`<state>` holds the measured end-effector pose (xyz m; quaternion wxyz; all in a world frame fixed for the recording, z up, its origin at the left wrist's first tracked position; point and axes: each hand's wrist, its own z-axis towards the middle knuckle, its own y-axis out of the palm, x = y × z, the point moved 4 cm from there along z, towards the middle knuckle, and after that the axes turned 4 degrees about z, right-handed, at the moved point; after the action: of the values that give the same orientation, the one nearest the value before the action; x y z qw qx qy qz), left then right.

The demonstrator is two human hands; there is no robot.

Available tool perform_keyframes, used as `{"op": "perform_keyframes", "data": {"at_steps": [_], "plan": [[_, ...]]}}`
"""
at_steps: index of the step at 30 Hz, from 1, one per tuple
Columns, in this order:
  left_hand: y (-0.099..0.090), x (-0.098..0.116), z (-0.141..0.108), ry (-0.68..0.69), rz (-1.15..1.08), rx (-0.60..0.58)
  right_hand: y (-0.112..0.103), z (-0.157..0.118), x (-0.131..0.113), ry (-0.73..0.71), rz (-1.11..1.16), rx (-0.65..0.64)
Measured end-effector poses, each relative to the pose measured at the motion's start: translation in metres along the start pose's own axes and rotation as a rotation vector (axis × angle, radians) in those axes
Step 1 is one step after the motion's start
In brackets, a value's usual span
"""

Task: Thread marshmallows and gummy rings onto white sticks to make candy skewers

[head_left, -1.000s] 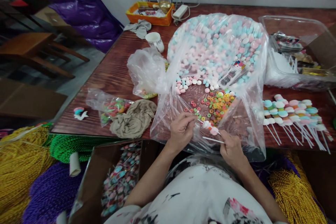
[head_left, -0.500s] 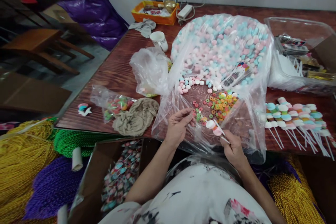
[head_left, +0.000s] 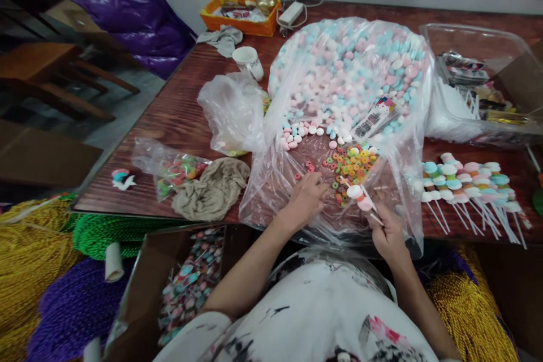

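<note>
The fingertips of the left hand (head_left: 306,201) point down among small rings (head_left: 360,161) and are partly masked by the hand's own back; whether they pinch anything cannot be told. The right hand (head_left: 388,232) has its fingers closed on the lower end of a candy stick (head_left: 353,192); the thumb and fingers conceal that end. A second, bare stick (head_left: 372,198) lies alongside in the same grip. The candy stick is located above the open mouth of a plastic bag (head_left: 403,175), at the middle of the near edge of the table (head_left: 165,119).

Creases and glare on the bag blur the marshmallows (head_left: 331,68) behind. The clear tub (head_left: 458,131) towards the table's far right corner is cut off by the frame; its contents are hard to make out. The box (head_left: 136,294) below the near edge is partly covered by the left forearm.

The candy stick carries rounded, matte white and pink marshmallows. The bag is thin and wrinkled. Similar filled sticks (head_left: 470,181) lie in a row near the table's near edge, right of the bag. A crumpled, soft cloth (head_left: 212,189) lies near the near left corner.
</note>
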<state>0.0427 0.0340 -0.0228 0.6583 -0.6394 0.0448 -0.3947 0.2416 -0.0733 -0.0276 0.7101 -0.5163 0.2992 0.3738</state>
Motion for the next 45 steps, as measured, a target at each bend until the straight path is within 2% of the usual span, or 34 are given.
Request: {"op": "perform_keyframes", "data": {"at_steps": [2, 4, 8, 10, 14, 17, 23, 25, 27, 30, 33, 35, 37, 39, 41, 45], "plan": [[-0.001, -0.004, 0.001, -0.042, -0.119, 0.016, 0.002, -0.002, -0.002, -0.034, -0.034, -0.054], [-0.006, -0.01, -0.002, -0.121, -0.37, 0.046, 0.005, -0.005, -0.002, -0.045, -0.055, -0.098], [-0.013, -0.02, -0.015, -0.452, -1.089, 0.11, 0.012, -0.008, -0.002, -0.055, -0.052, -0.148], [-0.014, -0.017, -0.021, -0.575, -1.34, 0.129, 0.017, -0.008, -0.005, -0.069, -0.04, -0.177], [-0.016, -0.009, -0.024, -0.638, -1.483, 0.135, 0.024, -0.005, -0.01, -0.095, -0.069, -0.195], [-0.014, -0.007, -0.024, -0.637, -1.442, 0.149, 0.026, -0.006, -0.012, -0.12, -0.09, -0.196], [0.002, 0.004, -0.029, -0.551, -1.366, 0.026, 0.028, -0.006, -0.02, -0.131, -0.101, -0.173], [0.002, 0.004, -0.029, -0.537, -1.357, 0.03, 0.027, -0.006, -0.021, -0.14, -0.067, -0.141], [-0.006, -0.005, -0.026, -0.525, -1.283, 0.054, 0.025, -0.004, -0.019, -0.148, -0.033, -0.099], [-0.034, -0.034, -0.01, -0.465, -0.985, 0.171, 0.021, -0.001, -0.011, -0.136, -0.023, -0.043], [-0.066, -0.064, 0.022, -0.284, -0.418, 0.275, 0.021, 0.002, -0.005, -0.108, -0.034, -0.028], [-0.071, -0.08, 0.045, -0.222, -0.087, 0.168, 0.023, 0.001, -0.002, -0.099, -0.031, -0.037], [-0.067, -0.095, 0.062, -0.227, 0.085, 0.041, 0.025, 0.0, 0.001, -0.098, -0.03, -0.043], [-0.061, -0.105, 0.07, -0.243, 0.127, -0.006, 0.027, -0.002, 0.003, -0.102, -0.027, -0.054], [-0.059, -0.11, 0.071, -0.24, 0.114, 0.004, 0.029, -0.003, 0.005, -0.112, -0.015, -0.065], [-0.061, -0.114, 0.072, -0.296, -0.13, 0.088, 0.031, -0.004, 0.006, -0.106, 0.023, -0.097]]}}
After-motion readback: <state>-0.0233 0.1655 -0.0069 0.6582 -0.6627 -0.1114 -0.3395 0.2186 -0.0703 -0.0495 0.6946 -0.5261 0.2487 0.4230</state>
